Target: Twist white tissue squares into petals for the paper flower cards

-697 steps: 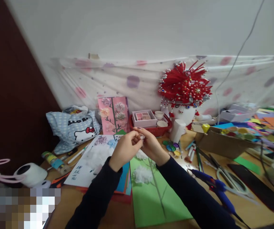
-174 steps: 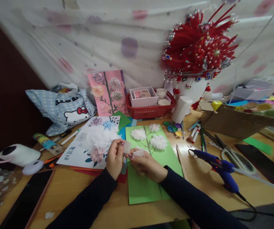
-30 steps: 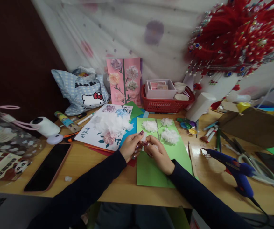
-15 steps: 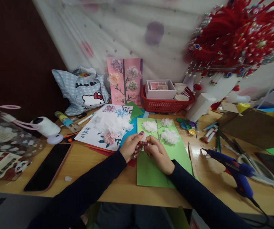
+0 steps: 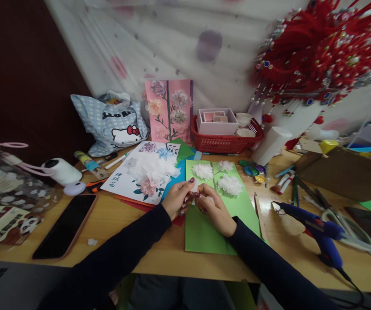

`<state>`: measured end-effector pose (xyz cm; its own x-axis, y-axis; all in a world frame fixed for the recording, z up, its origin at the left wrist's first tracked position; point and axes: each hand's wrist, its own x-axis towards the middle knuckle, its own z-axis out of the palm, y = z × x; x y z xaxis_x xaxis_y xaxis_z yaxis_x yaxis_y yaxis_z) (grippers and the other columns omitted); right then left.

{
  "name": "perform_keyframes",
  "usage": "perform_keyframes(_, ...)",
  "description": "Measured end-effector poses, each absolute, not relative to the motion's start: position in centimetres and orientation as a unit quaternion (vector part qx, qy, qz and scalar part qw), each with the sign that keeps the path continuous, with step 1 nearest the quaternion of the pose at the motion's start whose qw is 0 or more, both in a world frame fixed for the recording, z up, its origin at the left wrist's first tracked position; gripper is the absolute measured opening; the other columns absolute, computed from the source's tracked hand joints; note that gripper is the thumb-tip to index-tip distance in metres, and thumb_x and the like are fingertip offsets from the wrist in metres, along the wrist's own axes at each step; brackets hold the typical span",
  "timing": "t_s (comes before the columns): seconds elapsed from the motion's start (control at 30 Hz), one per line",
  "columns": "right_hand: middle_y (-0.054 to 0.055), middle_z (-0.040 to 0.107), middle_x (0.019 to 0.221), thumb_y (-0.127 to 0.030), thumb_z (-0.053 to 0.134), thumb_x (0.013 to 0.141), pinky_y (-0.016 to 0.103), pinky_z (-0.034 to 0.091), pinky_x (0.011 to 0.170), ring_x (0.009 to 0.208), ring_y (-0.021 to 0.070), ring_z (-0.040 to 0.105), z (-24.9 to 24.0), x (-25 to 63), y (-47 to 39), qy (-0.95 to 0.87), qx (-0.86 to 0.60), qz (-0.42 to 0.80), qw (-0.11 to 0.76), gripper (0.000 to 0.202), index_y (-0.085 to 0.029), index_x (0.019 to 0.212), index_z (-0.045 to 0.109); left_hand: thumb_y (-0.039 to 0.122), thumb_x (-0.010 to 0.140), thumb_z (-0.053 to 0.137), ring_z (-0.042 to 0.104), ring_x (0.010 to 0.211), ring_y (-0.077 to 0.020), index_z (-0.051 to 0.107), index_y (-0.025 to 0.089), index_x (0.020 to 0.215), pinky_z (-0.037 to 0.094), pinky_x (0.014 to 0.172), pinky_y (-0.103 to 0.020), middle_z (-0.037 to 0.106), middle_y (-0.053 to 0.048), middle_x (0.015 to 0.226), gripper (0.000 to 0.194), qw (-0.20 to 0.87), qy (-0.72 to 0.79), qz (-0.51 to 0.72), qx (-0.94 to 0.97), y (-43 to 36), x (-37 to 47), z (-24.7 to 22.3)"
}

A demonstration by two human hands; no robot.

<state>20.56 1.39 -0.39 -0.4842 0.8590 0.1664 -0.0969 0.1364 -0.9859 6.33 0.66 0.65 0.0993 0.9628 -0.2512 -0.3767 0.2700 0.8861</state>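
Note:
My left hand (image 5: 179,198) and my right hand (image 5: 213,207) meet over the left edge of a green sheet (image 5: 217,234). Both pinch a small piece of white tissue paper (image 5: 196,186) between thumbs and fingers; much of it is hidden by the fingers. Beyond my right hand, white ruffled paper flowers (image 5: 230,184) sit on the upper part of the green sheet. Left of it, a pile of loose white tissue (image 5: 153,168) lies on a white sheet with painted leaves (image 5: 120,172).
A blue glue gun (image 5: 314,224) and scissors (image 5: 334,211) lie at the right. A phone (image 5: 65,226) rests at the left. Behind stand a red basket (image 5: 219,143), a pink flower card (image 5: 159,122) and a checked bag (image 5: 91,114). A red beaded headdress (image 5: 321,56) is back right.

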Motion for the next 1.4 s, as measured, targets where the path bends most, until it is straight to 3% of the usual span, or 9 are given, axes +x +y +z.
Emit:
perform_keyframes(0.17,-0.008,0.038,0.06,-0.04,0.055,0.093,0.026,0.027,0.05,0.052,0.0115,0.032,-0.43,20.5,1.42,-0.63,-0.298,0.59,0.408,0.024,-0.023,0.078,0.047,0.07,0.057,0.079,0.026,0.031,-0.0016,0.046,0.02,0.063,0.018,0.026,-0.015,0.038,0.012,0.046,0.06,0.664,0.443,0.503,0.33,0.63,6.4,0.91)
perform_keyframes(0.53,-0.007,0.039,0.06,-0.04,0.057,0.092,0.026,0.028,0.052,0.054,0.0116,0.033,-0.32,20.47,1.35,-0.629,-0.301,0.591,0.405,0.025,-0.022,0.077,0.048,0.068,0.064,0.077,0.025,0.032,-0.0018,0.047,0.02,0.063,0.017,0.027,-0.015,0.035,0.012,0.045,0.056,0.67,0.441,0.495,0.334,0.58,6.36,0.83)
perform_keyframes(0.77,-0.008,0.037,0.06,-0.043,0.056,0.093,0.026,0.026,0.051,0.053,0.0113,0.031,-0.07,20.42,1.27,-0.627,-0.303,0.591,0.407,0.027,-0.022,0.077,0.047,0.074,0.058,0.076,0.024,0.031,-0.0021,0.046,0.021,0.064,0.018,0.027,-0.015,0.035,0.013,0.044,0.061,0.663,0.445,0.499,0.338,0.7,6.48,0.96)
perform_keyframes(1.0,-0.007,0.038,0.06,-0.048,0.057,0.093,0.026,0.026,0.051,0.053,0.0114,0.031,0.03,20.42,1.32,-0.628,-0.307,0.59,0.404,0.032,-0.022,0.076,0.048,0.071,0.062,0.075,0.025,0.031,-0.0026,0.045,0.021,0.066,0.019,0.027,-0.016,0.035,0.013,0.046,0.057,0.66,0.449,0.494,0.346,0.7,6.53,0.55)
perform_keyframes(1.4,-0.007,0.036,0.058,-0.044,0.054,0.094,0.026,0.026,0.051,0.052,0.0118,0.029,-0.24,20.32,1.45,-0.626,-0.299,0.592,0.411,0.032,-0.022,0.072,0.047,0.069,0.065,0.072,0.027,0.031,-0.0037,0.044,0.022,0.063,0.021,0.028,-0.017,0.035,0.012,0.044,0.055,0.627,0.47,0.49,0.38,0.66,6.61,0.06)
